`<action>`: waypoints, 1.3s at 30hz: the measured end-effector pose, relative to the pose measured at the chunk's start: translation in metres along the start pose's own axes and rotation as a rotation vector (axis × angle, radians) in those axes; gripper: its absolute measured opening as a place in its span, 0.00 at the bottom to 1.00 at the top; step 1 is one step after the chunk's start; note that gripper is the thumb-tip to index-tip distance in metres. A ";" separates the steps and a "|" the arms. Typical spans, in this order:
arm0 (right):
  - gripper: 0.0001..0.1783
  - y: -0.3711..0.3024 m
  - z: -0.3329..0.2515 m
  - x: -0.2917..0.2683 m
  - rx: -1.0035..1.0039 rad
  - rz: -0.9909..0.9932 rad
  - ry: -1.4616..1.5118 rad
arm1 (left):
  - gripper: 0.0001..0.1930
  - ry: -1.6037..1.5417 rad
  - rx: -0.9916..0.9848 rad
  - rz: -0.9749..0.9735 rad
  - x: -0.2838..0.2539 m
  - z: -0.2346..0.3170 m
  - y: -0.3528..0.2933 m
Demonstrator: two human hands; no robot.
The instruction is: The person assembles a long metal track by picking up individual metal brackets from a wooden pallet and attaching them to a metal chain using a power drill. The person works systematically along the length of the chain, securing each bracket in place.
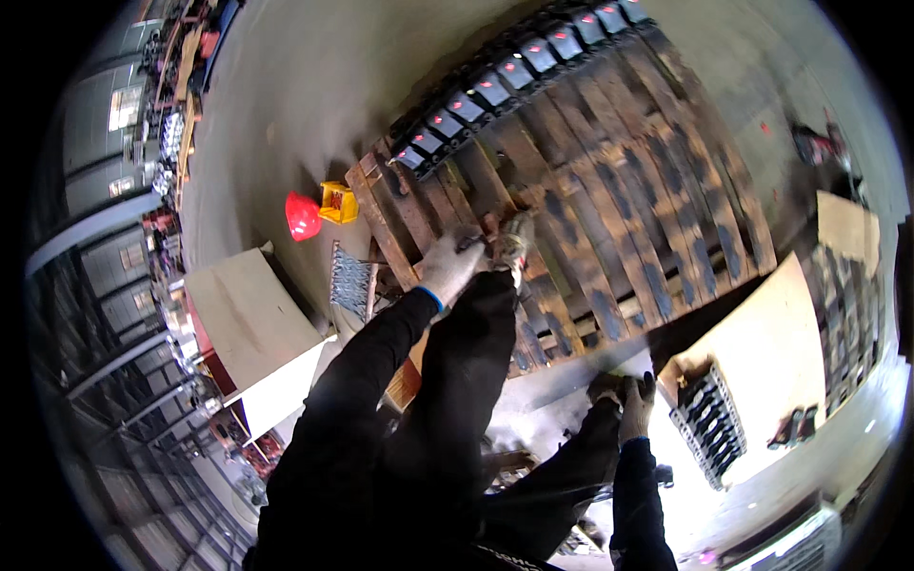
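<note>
My left hand, in a pale work glove with dark patches, is over the near left part of a worn wooden pallet. It is close beside my booted foot, which stands on the slats. Its fingers are blurred, and whether they hold anything does not show. Lower right, my right hand wears a pale glove with dark fingertips. Its fingers are apart with nothing visible between them, and it is next to my other dark-trousered leg.
A row of black track-like links lines the pallet's far left edge. Left are a red hard hat, a yellow bin and a covered box. Right, a cardboard sheet lies beside another chain of links.
</note>
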State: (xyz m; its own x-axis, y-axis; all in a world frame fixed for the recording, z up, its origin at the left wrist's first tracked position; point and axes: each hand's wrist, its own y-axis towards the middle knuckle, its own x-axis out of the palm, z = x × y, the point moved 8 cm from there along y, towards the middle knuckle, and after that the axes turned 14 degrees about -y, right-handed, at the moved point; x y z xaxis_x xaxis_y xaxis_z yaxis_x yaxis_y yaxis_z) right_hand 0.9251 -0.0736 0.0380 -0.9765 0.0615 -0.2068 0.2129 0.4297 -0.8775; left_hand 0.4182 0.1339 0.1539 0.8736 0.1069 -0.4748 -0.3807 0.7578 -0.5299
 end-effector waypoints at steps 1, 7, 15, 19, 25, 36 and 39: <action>0.35 0.000 -0.017 0.023 0.021 -0.038 -0.020 | 0.21 0.131 -0.114 0.013 -0.029 -0.026 0.025; 0.36 -0.003 -0.102 0.165 0.123 -0.159 -0.147 | 0.30 0.507 -0.234 0.212 -0.162 -0.152 0.159; 0.38 0.027 -0.124 0.264 0.131 -0.298 -0.284 | 0.53 0.599 -0.361 0.151 -0.202 -0.195 0.310; 0.34 0.027 -0.129 0.271 0.222 -0.265 -0.263 | 0.44 0.553 -0.374 0.151 -0.227 -0.244 0.358; 0.31 0.026 -0.146 0.261 0.335 -0.215 -0.285 | 0.32 0.303 -0.425 0.093 -0.223 -0.317 0.384; 0.30 -0.005 -0.173 0.217 0.336 -0.205 -0.262 | 0.24 0.616 -0.425 0.159 -0.236 -0.307 0.287; 0.30 -0.019 -0.166 0.192 0.336 -0.206 -0.260 | 0.23 0.718 -0.442 0.119 -0.246 -0.298 0.231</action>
State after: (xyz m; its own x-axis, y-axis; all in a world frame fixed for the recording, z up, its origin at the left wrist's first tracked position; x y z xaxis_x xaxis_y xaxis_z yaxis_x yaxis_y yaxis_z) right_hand 0.7276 0.0794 0.0871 -0.9674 -0.2409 -0.0781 0.0575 0.0912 -0.9942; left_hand 0.0248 0.0912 -0.0613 0.4729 -0.3771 -0.7963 -0.6717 0.4307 -0.6028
